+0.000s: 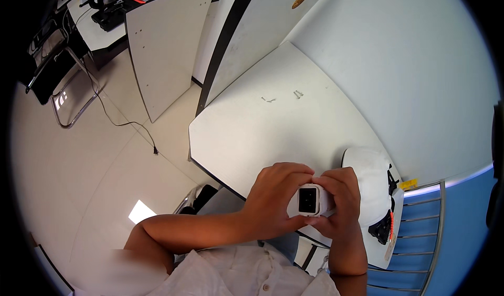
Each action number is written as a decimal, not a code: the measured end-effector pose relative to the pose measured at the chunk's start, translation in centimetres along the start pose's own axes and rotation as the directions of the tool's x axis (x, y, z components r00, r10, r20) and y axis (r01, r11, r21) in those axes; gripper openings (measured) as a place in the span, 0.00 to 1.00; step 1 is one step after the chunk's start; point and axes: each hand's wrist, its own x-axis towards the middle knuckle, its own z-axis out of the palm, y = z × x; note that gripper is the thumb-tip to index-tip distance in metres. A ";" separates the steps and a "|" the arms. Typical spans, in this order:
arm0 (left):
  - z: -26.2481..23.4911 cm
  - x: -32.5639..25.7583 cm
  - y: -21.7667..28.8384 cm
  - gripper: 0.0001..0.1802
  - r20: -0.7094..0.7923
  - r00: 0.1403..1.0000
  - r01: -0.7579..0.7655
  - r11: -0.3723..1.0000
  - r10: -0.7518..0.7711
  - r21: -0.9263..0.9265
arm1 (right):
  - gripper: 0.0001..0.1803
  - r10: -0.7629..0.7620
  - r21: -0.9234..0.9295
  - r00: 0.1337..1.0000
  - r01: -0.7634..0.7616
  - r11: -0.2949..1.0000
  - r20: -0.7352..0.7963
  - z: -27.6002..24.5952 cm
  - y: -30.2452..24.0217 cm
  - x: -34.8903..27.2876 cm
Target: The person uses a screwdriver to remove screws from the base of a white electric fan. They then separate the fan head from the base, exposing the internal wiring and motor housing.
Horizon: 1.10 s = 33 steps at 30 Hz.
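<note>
Both hands are closed round a white, rounded-square device with a black square face [308, 200], near the front edge of the table. My left hand [275, 196] wraps its left side, with fingertips at the top edge and the thumb below. From the other side my right hand [342, 201] grips it, its fingers curled over the upper right and the thumb near the lower edge. The black face points up toward me. My palms and fingers cover much of the device's sides. Farther up the white table [247, 133] lie small metal screws [298, 94] in two loose groups.
A white cap-like object [370, 178] sits right of my hands, with a black item [380, 229] beside it. A white partition [252, 38] borders the table. Leftward, a power cord [123, 123] crosses the floor near a metal-framed chair [68, 94]. A metal rack [420, 238] stands right.
</note>
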 end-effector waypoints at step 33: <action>-1.1 -2.1 -2.7 0.32 0.110 0.994 -0.042 0.972 0.017 0.232 | 0.21 -0.299 0.013 0.718 0.375 0.927 0.628 0.6 0.7 4.9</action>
